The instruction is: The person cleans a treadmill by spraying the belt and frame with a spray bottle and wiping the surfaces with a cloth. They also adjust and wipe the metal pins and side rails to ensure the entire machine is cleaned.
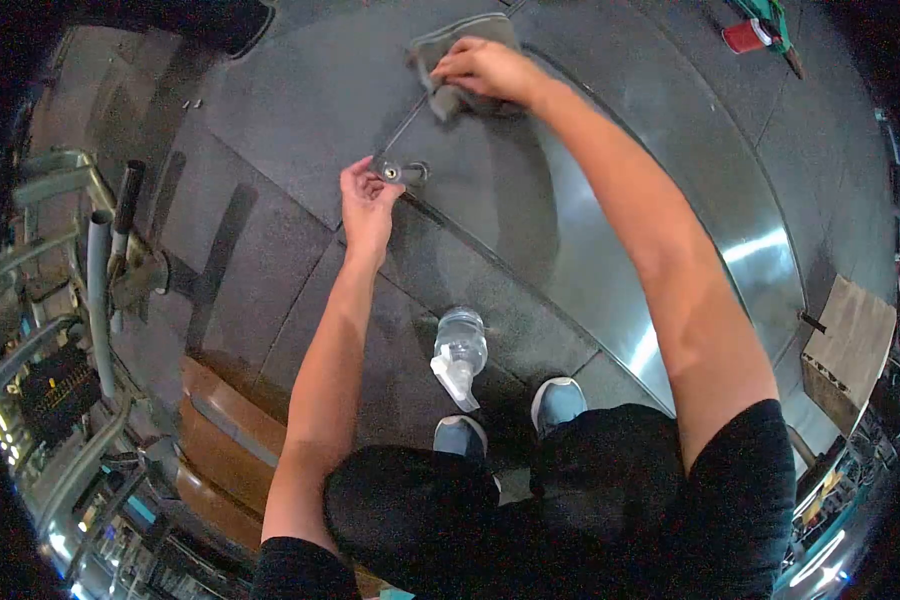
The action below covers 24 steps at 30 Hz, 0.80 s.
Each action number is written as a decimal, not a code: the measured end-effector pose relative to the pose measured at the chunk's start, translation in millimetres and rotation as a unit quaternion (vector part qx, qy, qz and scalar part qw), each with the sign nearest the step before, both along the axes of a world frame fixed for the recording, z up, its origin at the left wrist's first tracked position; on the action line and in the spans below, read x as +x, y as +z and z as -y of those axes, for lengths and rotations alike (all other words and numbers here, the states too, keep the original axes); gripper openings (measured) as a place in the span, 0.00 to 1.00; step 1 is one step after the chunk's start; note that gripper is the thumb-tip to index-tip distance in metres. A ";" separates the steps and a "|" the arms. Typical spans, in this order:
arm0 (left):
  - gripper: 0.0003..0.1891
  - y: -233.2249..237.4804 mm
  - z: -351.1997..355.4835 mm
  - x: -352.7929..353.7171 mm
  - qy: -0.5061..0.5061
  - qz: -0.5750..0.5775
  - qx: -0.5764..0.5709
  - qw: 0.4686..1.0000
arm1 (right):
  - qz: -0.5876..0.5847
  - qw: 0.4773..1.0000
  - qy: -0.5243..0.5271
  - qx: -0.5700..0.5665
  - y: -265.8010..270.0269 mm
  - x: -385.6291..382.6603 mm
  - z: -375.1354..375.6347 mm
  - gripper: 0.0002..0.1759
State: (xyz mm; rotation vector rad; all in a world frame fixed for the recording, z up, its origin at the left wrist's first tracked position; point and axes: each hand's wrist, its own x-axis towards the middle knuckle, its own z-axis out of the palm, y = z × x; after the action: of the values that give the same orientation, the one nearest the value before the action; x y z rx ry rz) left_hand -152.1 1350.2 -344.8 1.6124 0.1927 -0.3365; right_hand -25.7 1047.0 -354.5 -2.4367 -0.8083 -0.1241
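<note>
My left hand [368, 200] pinches a shiny metal fitting [394, 173] with a round hole in its end, low over the dark floor. A thin dark cable or rod [402, 128] runs from the fitting up towards my right hand [485, 70]. That hand is closed on a grey cloth [500, 30], slightly blurred, around the far end of the cable or rod. The fingers partly cover where the cloth meets it. A clear spray bottle [462, 335] with a white trigger head stands near my shoes, apart from both hands.
Dark tiles [270, 110] cover the floor. A curved, shiny metal strip [670, 200] passes under my right arm. Metal-framed equipment [100, 270] and a brown padded bench [230, 430] are at left. A wooden box [850, 340] stands right; a red object [745, 37] lies far right.
</note>
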 end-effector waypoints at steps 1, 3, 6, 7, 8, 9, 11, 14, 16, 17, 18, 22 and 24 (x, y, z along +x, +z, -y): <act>0.33 1.7 0.7 0.8 0.008 -0.001 -0.008 1.000 | -0.031 0.999 -0.038 0.021 -6.6 9.9 14.0 0.17; 0.34 3.6 1.0 0.0 0.003 0.001 -0.009 1.000 | 0.029 0.999 -0.040 -0.005 -9.7 26.9 49.1 0.17; 0.33 5.9 -1.2 3.5 -0.009 0.000 -0.013 1.000 | 0.141 0.980 -0.137 -0.032 1.9 34.7 86.9 0.16; 0.33 6.7 -1.8 4.2 -0.015 -0.005 -0.016 1.000 | 0.086 0.977 -0.171 -0.094 0.0 36.9 89.7 0.19; 0.33 7.3 -2.8 4.0 -0.012 -0.007 -0.017 1.000 | 0.085 0.977 -0.169 -0.094 -9.7 34.7 82.3 0.19; 0.33 11.3 -1.8 4.6 -0.018 -0.007 -0.008 1.000 | 0.145 0.950 -0.234 -0.149 -15.1 27.4 65.9 0.16; 0.32 13.0 -0.1 4.5 -0.022 -0.006 -0.001 1.000 | 0.156 0.918 -0.321 -0.176 -12.6 1.8 28.7 0.10; 0.32 14.1 1.8 4.3 -0.019 -0.005 0.005 1.000 | 0.153 0.936 -0.239 -0.207 5.6 -50.0 -21.2 0.10; 0.34 17.0 2.3 2.6 -0.024 -0.022 0.042 0.999 | 0.188 0.949 -0.150 -0.203 1.4 -84.5 -39.3 0.19; 0.34 15.8 2.6 0.8 -0.028 -0.024 0.042 0.998 | 0.156 0.955 -0.169 -0.187 -0.1 -102.3 -44.8 0.22; 0.33 14.7 3.0 -0.2 -0.013 -0.021 0.027 0.999 | 0.126 0.960 -0.185 -0.170 -2.7 -111.6 -45.9 0.26; 0.32 9.1 2.1 0.3 -0.006 0.025 0.013 1.000 | 0.226 0.923 -0.201 -0.237 2.4 -77.1 0.4 0.25; 0.32 6.4 0.7 0.6 -0.009 0.021 0.004 1.000 | 0.123 0.935 -0.211 -0.257 12.0 -47.7 15.2 0.23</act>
State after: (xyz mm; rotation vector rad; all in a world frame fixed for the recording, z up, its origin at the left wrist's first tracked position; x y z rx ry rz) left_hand -151.4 1349.5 -338.4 1.6281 0.1474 -0.3161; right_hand -73.4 1031.7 -342.5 -3.1158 -0.4337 -0.4343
